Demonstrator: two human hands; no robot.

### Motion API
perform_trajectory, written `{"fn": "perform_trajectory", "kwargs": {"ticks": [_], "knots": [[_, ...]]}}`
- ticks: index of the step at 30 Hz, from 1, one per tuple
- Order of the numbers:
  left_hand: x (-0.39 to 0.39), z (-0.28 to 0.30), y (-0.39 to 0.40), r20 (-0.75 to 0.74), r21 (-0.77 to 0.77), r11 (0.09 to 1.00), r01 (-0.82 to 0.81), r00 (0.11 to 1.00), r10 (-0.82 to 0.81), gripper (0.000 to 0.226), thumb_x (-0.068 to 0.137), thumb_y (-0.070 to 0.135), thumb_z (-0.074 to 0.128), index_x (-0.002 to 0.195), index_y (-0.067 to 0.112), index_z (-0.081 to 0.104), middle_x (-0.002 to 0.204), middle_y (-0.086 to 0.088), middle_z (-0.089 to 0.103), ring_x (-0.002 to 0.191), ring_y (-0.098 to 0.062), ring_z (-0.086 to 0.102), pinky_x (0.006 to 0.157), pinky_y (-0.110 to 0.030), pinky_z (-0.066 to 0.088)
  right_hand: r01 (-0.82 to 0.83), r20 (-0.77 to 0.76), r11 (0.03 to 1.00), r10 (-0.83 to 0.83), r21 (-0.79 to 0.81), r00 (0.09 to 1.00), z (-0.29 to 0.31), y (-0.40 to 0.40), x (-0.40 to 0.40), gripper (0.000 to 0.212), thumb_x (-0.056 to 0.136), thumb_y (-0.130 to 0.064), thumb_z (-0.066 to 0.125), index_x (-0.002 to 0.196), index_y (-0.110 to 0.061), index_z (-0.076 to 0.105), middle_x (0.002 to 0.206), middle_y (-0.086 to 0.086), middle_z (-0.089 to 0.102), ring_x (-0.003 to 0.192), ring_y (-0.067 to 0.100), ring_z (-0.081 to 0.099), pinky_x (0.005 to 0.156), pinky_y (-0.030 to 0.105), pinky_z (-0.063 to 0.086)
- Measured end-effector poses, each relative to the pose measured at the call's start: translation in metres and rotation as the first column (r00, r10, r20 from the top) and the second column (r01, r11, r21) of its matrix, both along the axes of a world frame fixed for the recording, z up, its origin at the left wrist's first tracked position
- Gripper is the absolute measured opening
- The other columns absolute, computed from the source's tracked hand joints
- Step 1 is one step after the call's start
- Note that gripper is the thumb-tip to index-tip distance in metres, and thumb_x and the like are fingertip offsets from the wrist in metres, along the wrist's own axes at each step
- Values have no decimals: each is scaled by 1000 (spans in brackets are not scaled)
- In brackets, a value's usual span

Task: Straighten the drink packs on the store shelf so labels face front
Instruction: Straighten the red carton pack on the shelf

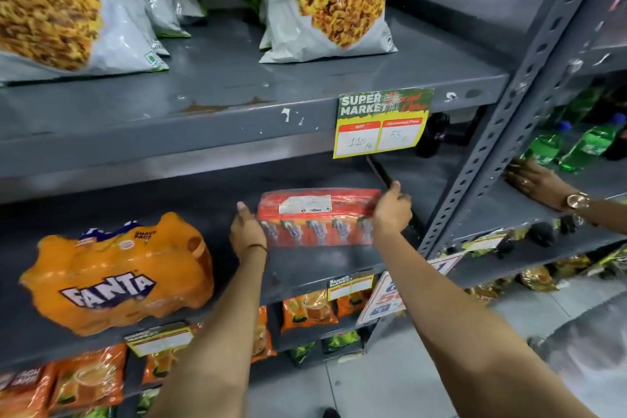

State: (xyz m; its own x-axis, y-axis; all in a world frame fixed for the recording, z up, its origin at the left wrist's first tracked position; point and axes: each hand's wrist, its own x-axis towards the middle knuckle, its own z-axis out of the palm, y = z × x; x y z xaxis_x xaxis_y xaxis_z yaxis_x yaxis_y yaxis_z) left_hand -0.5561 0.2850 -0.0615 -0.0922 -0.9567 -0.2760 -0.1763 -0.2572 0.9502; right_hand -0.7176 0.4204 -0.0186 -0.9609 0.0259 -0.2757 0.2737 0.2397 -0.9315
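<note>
A red shrink-wrapped pack of small drink cartons stands on the middle grey shelf, its white sticker on top and the carton fronts turned toward me. My left hand grips its left end and my right hand grips its right end. Left of it lies an orange Fanta multipack, tilted, with its logo facing front.
Large snack bags stand on the shelf above, and a yellow price tag hangs from its edge. Orange pouches fill the shelf below. Another person's hand with a wristwatch rests on the neighbouring shelf by green bottles. A perforated upright divides the bays.
</note>
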Motion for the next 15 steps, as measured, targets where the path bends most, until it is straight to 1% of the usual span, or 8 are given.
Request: {"fn": "perform_trajectory", "kwargs": {"ticks": [2, 4, 5, 6, 8, 11, 13, 15], "knots": [[-1, 5, -11, 3, 18, 999, 36, 999, -36, 53, 93, 58, 30, 79, 14, 57, 69, -1, 57, 78, -27, 67, 76, -35, 49, -40, 4, 997, 40, 63, 999, 4, 3, 3, 54, 100, -39, 30, 129, 4, 45, 131, 27, 54, 121, 42, 52, 98, 45, 40], [-7, 20, -22, -92, 123, 977, 173, 982, -163, 60, 91, 62, 31, 109, 12, 59, 72, 0, 58, 64, -19, 65, 78, -39, 52, -53, 15, 988, 51, 148, 999, 9, 4, 3, 57, 99, -41, 31, 134, 4, 37, 137, 27, 47, 124, 42, 48, 98, 47, 40], [-10, 28, -26, -162, 175, 949, 261, 959, -234, 62, 91, 63, 30, 115, 12, 57, 74, -2, 59, 59, -18, 66, 80, -42, 54, -42, 9, 977, 41, 207, 999, 11, 4, 6, 58, 99, -40, 32, 137, 5, 34, 140, 27, 42, 127, 42, 43, 99, 47, 39], [-13, 32, -30, -197, 201, 921, 334, 935, -296, 62, 91, 63, 30, 113, 12, 57, 75, -4, 60, 54, -18, 67, 80, -43, 54, -23, -4, 966, 25, 256, 1000, 12, 4, 10, 59, 99, -38, 35, 138, 5, 31, 142, 27, 38, 130, 41, 39, 100, 47, 38], [-16, 35, -31, -68, 170, 901, 398, 917, -392, 63, 92, 62, 26, 98, 12, 64, 72, -8, 62, 51, -18, 65, 72, -37, 54, -1, -2, 956, 2, 292, 1000, 10, 3, 21, 58, 97, -37, 40, 137, 5, 31, 142, 26, 35, 132, 40, 36, 101, 47, 38], [-14, 38, -22, 262, 62, 912, 406, 875, -408, 65, 95, 58, 19, 90, 14, 66, 69, -7, 63, 57, -17, 59, 56, -26, 43, -45, 58, 962, 31, 268, 998, 10, -5, 38, 60, 98, -37, 40, 137, 6, 28, 143, 27, 33, 132, 41, 35, 105, 44, 34], [-10, 37, -22, 385, 19, 921, 390, 847, -366, 67, 93, 62, 19, 86, 13, 65, 78, -9, 66, 60, -18, 57, 55, -24, 39, -99, 87, 967, 80, 236, 993, 18, -14, 39, 62, 98, -39, 40, 138, 5, 27, 144, 28, 32, 132, 41, 36, 107, 44, 32], [-4, 36, -20, 453, 20, 922, 387, 819, -353, 74, 92, 63, 18, 84, 9, 67, 86, -10, 67, 68, -21, 58, 63, -26, 42, -141, 109, 983, 128, 119, 986, 24, -25, 32, 62, 97, -36, 42, 142, 3, 23, 146, 26, 32, 133, 41, 37, 106, 44, 33]]}}
